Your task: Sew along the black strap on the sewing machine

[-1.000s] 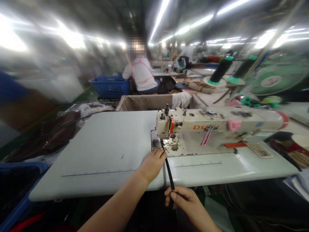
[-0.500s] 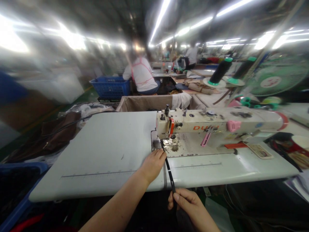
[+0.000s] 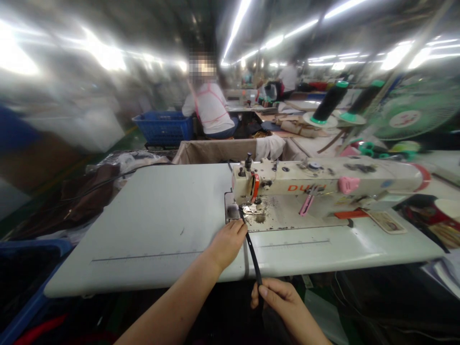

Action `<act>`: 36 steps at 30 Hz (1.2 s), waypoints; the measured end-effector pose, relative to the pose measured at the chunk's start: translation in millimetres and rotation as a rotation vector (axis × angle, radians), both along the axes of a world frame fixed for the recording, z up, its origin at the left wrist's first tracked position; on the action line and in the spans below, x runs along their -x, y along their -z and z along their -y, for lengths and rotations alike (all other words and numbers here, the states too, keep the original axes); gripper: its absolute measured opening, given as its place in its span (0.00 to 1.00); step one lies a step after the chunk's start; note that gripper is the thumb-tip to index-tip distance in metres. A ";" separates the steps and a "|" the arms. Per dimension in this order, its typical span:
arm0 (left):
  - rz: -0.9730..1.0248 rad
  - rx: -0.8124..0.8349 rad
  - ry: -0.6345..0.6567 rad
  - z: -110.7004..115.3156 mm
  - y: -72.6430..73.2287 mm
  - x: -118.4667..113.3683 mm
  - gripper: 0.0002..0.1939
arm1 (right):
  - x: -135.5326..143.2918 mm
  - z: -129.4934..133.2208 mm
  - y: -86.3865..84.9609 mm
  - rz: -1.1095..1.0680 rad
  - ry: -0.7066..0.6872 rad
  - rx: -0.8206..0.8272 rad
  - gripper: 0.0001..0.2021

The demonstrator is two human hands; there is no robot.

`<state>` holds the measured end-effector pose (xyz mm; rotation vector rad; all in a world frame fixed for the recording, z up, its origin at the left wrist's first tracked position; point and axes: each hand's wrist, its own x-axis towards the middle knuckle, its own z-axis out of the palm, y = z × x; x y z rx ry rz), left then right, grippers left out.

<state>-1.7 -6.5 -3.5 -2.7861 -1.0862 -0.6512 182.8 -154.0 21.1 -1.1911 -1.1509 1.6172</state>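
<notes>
A narrow black strap (image 3: pixel 254 256) runs from the needle area of the sewing machine (image 3: pixel 287 182) over the front edge of the white table. Just in front of the presser foot, my left hand (image 3: pixel 230 242) presses on the strap with its fingers together. Below the table edge, my right hand (image 3: pixel 278 297) pinches the strap's nearer part between thumb and fingers. A small hole shows in the strap close to my left fingertips. Under my right hand the strap is lost against dark material.
The white table (image 3: pixel 161 215) carries a printed ruler line. Pink thread snips (image 3: pixel 307 203) hang on the machine. Black thread cones (image 3: pixel 329 103) and a green fan (image 3: pixel 409 117) stand at the right. Behind the table are a cloth-lined bin (image 3: pixel 208 152) and a seated person (image 3: pixel 212 110).
The strap has advanced toward the needle; the light gap across it in front of my left hand is out of sight. Both hands stay almost in place.
</notes>
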 end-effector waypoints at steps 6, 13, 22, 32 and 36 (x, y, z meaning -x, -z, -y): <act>0.021 0.002 0.014 -1.0 3.6 1.0 0.10 | 0.0 0.7 3.5 -0.032 0.010 0.031 0.25; 0.008 0.048 -0.018 -2.6 1.4 -2.8 0.13 | -0.4 0.1 -1.9 -0.015 -0.016 0.016 0.25; -0.005 -0.010 -0.018 -1.5 2.3 -2.1 0.13 | 0.6 -1.7 -9.7 -0.009 -0.032 0.012 0.26; -0.038 -0.045 0.032 -1.6 2.0 -0.4 0.13 | -2.4 -5.5 0.8 0.090 -0.122 -0.109 0.27; -0.026 -0.039 0.017 -2.4 5.5 -0.8 0.14 | -2.6 -6.9 10.1 0.134 -0.120 -0.143 0.27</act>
